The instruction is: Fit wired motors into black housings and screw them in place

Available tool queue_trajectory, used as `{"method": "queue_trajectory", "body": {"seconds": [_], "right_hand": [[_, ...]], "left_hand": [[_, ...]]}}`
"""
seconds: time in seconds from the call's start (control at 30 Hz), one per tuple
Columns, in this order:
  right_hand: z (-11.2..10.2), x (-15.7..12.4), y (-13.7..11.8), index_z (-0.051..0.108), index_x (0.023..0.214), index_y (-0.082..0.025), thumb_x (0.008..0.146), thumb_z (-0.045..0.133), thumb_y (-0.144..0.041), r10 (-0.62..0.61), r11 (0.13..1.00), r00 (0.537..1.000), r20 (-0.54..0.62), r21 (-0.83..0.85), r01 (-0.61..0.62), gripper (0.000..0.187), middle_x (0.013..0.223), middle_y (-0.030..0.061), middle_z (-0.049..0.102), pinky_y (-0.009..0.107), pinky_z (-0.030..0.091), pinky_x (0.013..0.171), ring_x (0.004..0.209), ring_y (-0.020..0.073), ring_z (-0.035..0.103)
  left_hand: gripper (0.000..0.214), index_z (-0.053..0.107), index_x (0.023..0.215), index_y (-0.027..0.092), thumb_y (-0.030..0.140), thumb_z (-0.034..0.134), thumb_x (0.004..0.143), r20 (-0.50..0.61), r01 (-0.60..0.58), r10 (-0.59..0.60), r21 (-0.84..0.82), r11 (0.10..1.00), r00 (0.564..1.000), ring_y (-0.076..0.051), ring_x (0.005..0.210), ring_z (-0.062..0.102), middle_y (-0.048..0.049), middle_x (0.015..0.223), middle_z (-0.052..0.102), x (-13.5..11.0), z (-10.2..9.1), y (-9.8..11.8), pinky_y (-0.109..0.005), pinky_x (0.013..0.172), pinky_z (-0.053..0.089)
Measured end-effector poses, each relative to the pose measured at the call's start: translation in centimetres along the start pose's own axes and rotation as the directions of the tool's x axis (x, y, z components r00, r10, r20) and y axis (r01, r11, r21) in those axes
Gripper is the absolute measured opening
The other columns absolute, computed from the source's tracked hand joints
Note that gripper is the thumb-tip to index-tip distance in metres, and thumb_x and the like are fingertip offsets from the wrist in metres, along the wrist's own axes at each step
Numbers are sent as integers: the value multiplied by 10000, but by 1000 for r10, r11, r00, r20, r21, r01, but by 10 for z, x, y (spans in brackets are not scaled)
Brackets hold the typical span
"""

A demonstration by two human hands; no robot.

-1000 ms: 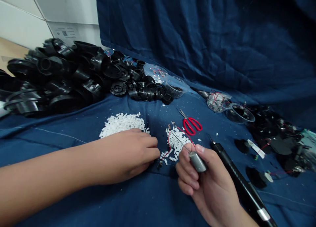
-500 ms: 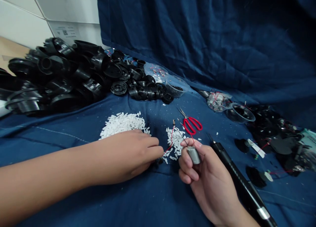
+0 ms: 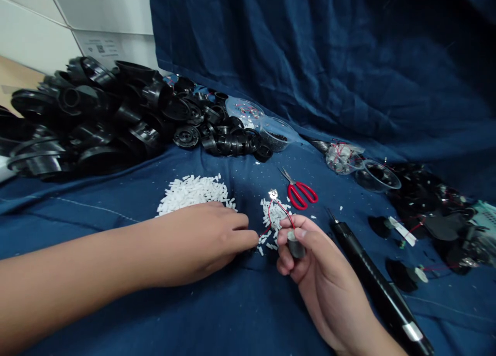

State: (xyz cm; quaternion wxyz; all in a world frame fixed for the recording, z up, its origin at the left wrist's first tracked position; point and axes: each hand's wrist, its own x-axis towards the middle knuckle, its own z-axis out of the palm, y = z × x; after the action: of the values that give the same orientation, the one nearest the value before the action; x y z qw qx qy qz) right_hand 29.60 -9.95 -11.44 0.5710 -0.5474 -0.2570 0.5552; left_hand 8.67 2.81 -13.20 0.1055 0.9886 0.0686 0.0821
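Note:
My right hand (image 3: 313, 263) grips a small silver-grey motor (image 3: 296, 246) between thumb and fingers. Red and dark wires rise from the motor to a small shiny metal part (image 3: 273, 194), which hangs over the small scatter of white plastic pieces (image 3: 267, 238). From that part a red wire (image 3: 270, 216) runs down to the fingertips of my left hand (image 3: 217, 237). Those fingers are pinched together on the wire; its end is hidden beneath them. Just behind my left hand lies a larger heap of white pieces (image 3: 194, 193).
Red-handled scissors (image 3: 301, 195) lie beyond my right hand, and a black electric screwdriver (image 3: 375, 278) lies to its right. Black plastic housings (image 3: 93, 118) are piled at the back left. Clear plastic bowls (image 3: 277, 134) stand along the hanging blue cloth (image 3: 310, 51). Wired parts (image 3: 437, 221) cover the right side.
My right hand has shifted slightly left and turned the motor. The small metal part has swung round to show its shiny face. My left hand has barely moved.

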Motion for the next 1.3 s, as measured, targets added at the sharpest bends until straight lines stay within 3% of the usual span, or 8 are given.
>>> {"method": "queue_trajectory", "body": {"seconds": [0.23,0.4,0.6,1.0,1.3], "right_hand": [[2,0,-2,792,1088,-232,907,771,-475,-33,999,999,-42,-28,32,304,898,0,625,275,471,645,715,146,493],[2,0,-1,800,1067,-231,908,769,-484,-20,999,1000,-24,-36,20,300,903,2,631,279,466,656,710,144,500],[2,-1,-2,810,1021,-228,904,776,-496,-27,998,999,-24,-51,26,293,881,0,624,283,451,640,680,138,500],[2,-2,-1,817,997,-222,905,780,-488,-26,998,999,-22,-51,25,284,885,1,625,281,439,603,639,125,496],[4,-3,-1,808,972,-210,916,773,-460,-27,999,1000,-13,-39,26,258,880,9,639,273,437,598,622,117,495]], "left_hand": [[301,633,1301,266,156,603,1022,-6,-11,11,6,1000,1000,-252,788,638,-32,991,684,-1,1,-1,-397,710,455],[64,626,1055,239,183,604,1035,-9,7,-7,3,1000,1000,-248,770,629,-23,932,665,0,3,-2,-401,689,431],[112,580,1020,251,161,643,1000,-7,-9,9,40,999,1000,-239,733,609,-13,919,643,-2,1,0,-395,658,408],[389,637,1315,313,142,700,971,-22,-35,37,69,997,999,-237,750,606,-17,981,676,-1,6,-2,-378,684,406],[514,611,1431,284,130,696,947,-65,-21,22,27,999,998,-230,712,618,-22,986,705,1,3,1,-368,652,418]]}}
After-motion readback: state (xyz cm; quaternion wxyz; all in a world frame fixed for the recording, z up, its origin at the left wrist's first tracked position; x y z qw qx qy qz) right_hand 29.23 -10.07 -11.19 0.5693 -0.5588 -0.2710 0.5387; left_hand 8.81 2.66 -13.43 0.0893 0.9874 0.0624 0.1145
